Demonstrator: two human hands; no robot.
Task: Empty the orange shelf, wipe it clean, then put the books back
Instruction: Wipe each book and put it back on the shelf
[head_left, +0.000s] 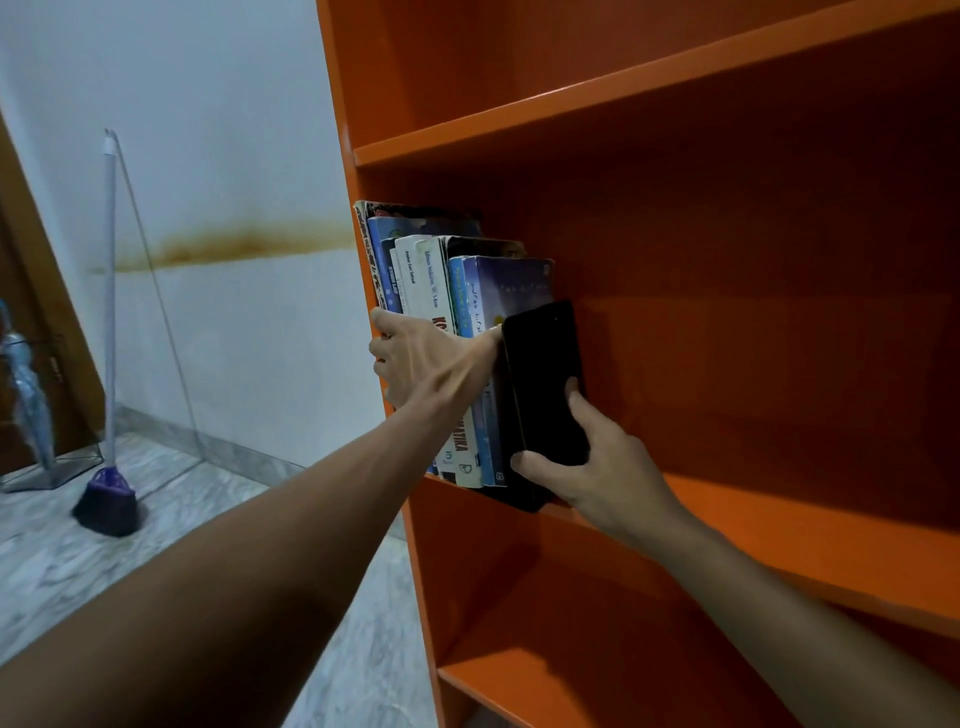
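Observation:
A row of upright books stands at the left end of the orange shelf, against its side wall. My left hand lies across the spines, its fingers curled around the outer left edge of the row and its thumb reaching right. My right hand grips a black book at the right end of the row, thumb on its cover and fingers under its lower edge. The black book stands upright, touching the blue book beside it.
The shelf boards above and below hold nothing, and the rest of this board is bare. Left of the unit, a purple broom leans on the white wall, with a folded umbrella in a wire stand beside it.

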